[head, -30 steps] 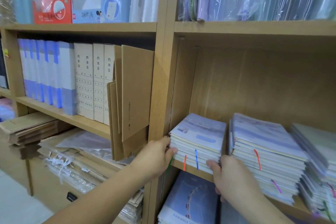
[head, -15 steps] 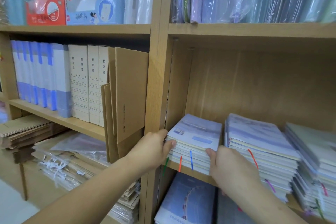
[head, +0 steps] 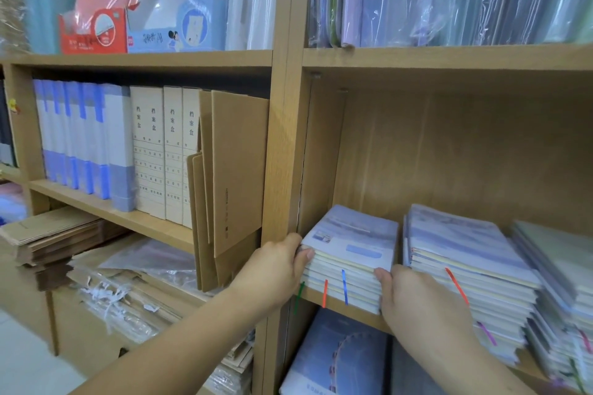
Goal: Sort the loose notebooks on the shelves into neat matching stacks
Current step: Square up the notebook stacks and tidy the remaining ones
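Left hand [head: 276,269] and right hand [head: 417,301] clasp opposite sides of the pale blue-covered notebook stack [head: 349,253]. The stack lies on the light wooden shelf board [head: 359,316], against the upright wooden divider [head: 282,138]. A taller similar notebook pile [head: 465,253] sits just beside it.

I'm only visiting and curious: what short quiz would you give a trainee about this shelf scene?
1. True or false: the left hand and right hand touch opposite sides of the leftmost notebook stack.
2. How many coloured ribbons hang at that stack's front?
3. In its compartment, that stack lies: A. far left; B. middle; C. far right.
Key: 1 true; 2 three; 3 A.
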### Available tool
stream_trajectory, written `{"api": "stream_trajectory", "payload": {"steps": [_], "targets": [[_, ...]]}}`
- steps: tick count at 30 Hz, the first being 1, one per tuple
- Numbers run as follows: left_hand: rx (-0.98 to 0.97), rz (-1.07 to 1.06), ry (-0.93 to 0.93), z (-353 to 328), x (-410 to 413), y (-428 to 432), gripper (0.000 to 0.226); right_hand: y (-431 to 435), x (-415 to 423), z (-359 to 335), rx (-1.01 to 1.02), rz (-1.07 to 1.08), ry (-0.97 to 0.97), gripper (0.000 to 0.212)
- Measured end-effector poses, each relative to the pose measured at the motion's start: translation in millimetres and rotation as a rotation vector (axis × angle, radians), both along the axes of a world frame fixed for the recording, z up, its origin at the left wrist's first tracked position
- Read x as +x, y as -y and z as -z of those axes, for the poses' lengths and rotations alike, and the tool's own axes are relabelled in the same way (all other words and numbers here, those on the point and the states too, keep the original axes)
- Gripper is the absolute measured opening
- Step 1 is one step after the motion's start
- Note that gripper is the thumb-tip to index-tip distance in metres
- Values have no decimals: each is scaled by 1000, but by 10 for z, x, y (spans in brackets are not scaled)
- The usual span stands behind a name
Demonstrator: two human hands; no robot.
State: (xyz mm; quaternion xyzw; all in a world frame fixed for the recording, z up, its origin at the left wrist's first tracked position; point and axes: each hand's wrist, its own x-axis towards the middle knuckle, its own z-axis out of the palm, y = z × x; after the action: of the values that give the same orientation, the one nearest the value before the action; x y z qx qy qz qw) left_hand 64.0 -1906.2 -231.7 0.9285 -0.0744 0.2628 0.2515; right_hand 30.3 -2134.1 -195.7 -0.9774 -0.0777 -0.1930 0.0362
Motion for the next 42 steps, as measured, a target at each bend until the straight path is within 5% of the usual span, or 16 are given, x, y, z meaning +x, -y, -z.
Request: {"api": "stream_trajectory", "payload": {"steps": [5, 14, 24, 34, 42], "targets": [[0, 1, 38, 198, -160, -97, 16, 135, -108, 54, 238, -73, -124, 55], [-9, -7, -13, 709, -709, 233, 15, 234, -516, 419, 165, -148, -199, 47], [-23, -126, -401, 1857, -1098, 783, 24, 793, -772, 1682, 278, -197, -411, 34], [-468, -314, -519, 2840, -792, 757, 15, 502, -361, 2609, 239, -63, -542, 38], [-476, -220, -358, 2985, -483, 334, 11, 173, -75, 2789, 192, 104, -574, 37]]}}
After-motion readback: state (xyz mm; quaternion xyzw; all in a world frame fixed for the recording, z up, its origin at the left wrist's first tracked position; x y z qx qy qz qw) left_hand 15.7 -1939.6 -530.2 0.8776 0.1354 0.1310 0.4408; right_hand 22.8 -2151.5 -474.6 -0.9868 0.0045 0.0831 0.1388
